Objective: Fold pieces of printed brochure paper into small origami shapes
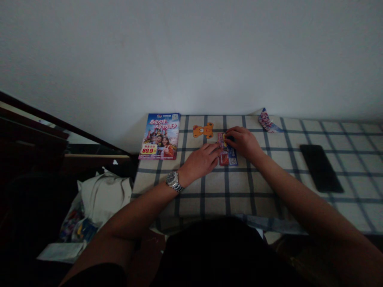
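On the checked tablecloth [215, 187] lies a small folded leaflet [226, 153], red and blue with a QR code. My left hand [201, 160], a metal watch on its wrist, rests flat with fingers stretched onto the leaflet's left edge. My right hand [243, 141] presses its curled fingertips on the leaflet's upper right part. An orange bear-shaped cut-out [203, 130] lies just beyond my left hand, touching neither hand.
A colourful flyer [160, 136] marked 89.9 lies at the table's far left corner. A dark phone [321, 167] lies to the right. A crumpled printed paper [267, 120] sits by the wall. Bags and cloth [98, 195] lie on the floor at left.
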The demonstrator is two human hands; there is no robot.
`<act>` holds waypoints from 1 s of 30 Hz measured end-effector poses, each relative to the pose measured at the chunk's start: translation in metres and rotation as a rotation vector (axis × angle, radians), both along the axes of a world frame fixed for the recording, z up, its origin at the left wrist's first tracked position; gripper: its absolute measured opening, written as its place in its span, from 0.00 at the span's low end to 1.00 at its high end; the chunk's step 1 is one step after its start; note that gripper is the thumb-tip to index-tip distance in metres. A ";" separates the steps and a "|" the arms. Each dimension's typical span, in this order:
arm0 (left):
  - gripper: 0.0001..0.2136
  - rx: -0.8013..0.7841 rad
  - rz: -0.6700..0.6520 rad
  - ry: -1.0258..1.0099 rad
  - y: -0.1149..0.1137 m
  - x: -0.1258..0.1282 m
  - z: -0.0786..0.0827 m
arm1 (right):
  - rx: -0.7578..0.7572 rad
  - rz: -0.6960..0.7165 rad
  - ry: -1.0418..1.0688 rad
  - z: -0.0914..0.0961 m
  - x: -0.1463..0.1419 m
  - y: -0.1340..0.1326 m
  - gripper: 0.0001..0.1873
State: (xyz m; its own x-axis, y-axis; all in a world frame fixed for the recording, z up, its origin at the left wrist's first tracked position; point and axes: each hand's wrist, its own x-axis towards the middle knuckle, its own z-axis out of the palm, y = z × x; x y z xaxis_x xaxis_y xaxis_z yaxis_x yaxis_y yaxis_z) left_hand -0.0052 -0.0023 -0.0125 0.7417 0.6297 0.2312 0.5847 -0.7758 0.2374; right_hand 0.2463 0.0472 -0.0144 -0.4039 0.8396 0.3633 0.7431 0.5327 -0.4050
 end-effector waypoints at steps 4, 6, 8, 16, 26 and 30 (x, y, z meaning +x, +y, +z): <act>0.19 -0.001 0.006 0.000 0.000 0.000 -0.001 | 0.008 0.024 0.012 -0.004 0.004 -0.009 0.09; 0.19 -0.004 0.007 -0.005 0.000 0.000 0.000 | 0.010 0.039 0.028 -0.007 0.006 -0.014 0.12; 0.19 -0.006 0.010 -0.008 0.000 0.000 0.000 | 0.010 0.040 0.041 -0.009 0.007 -0.018 0.14; 0.19 0.011 0.017 0.010 -0.001 0.001 0.002 | 0.015 0.012 0.044 -0.010 0.004 -0.027 0.15; 0.19 0.009 -0.015 -0.005 -0.003 0.012 0.002 | 0.034 -0.101 0.074 0.004 0.019 -0.062 0.15; 0.19 -0.002 -0.071 -0.014 -0.002 0.027 0.005 | 0.054 -0.189 0.016 0.011 0.035 -0.082 0.15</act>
State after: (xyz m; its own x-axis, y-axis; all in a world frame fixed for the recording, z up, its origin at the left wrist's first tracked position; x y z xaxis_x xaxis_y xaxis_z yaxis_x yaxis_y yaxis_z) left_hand 0.0214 -0.0043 -0.0072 0.7811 0.5762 0.2405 0.5248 -0.8146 0.2469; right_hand 0.2816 -0.0345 -0.0034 -0.2344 0.8793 0.4147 0.8259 0.4051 -0.3922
